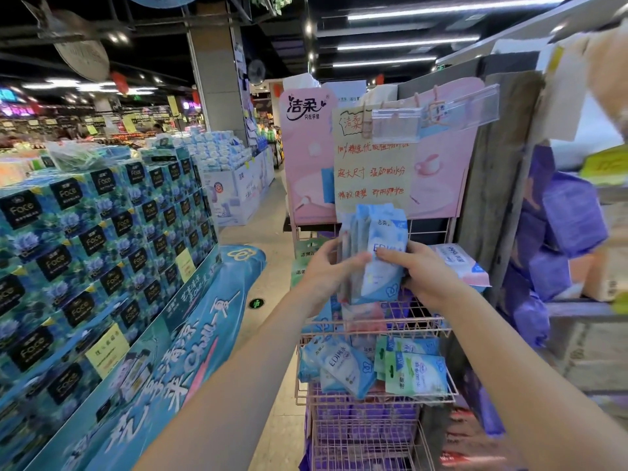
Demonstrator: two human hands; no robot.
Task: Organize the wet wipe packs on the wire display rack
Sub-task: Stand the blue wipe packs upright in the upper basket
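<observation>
A pink wire display rack (377, 326) stands in front of me with several basket tiers. Above its upper basket I hold a stack of light blue wet wipe packs (382, 239) upright between both hands. My left hand (328, 270) grips the stack's left side, fingers curled over the front. My right hand (423, 271) grips its right side, thumb across the front pack. More blue packs (343, 367) and green packs (416, 368) lie loosely in the lower basket. A pink and white pack (460, 263) sits at the upper tier's right. Green packs (306, 249) hang at the left.
A pink sign board with a handwritten notice (372, 164) tops the rack. Purple packs (363, 419) fill the bottom tiers. A tall display of blue tissue boxes (102, 239) stands to the left. Shelving with purple packages (560, 232) is at the right. The aisle floor (268, 226) runs between.
</observation>
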